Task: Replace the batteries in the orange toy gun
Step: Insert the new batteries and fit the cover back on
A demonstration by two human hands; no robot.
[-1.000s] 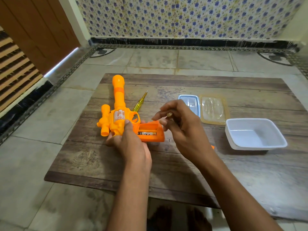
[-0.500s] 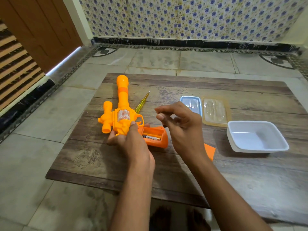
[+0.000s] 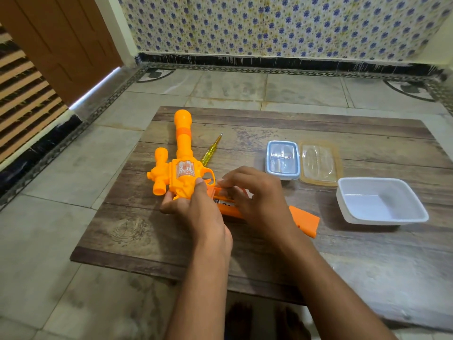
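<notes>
The orange toy gun lies flat on the left half of the desk, its barrel pointing away toward the tiled wall and its handle turned toward the person. The desk is a low board of dark, worn wood, set on a floor of pale stone tiles; a wall of blue-flowered tiles stands behind, and a brown door at the far left. On the right side of the desk sits a white rectangular tub, open. Just beyond it, side by side, lie a clear amber lid and a small clear container with a blue rim. The left hand grips the body of the gun near the trigger guard, thumb pressed on top and fingers curled underneath. The right hand is curled over the open handle compartment, its fingertips down at the battery slot; whether they pinch anything I cannot tell. A battery shows in the slot between the two hands. An orange battery cover lies on the desk just right of the right wrist. A yellow screwdriver rests beside the barrel, its tip pointing away.
</notes>
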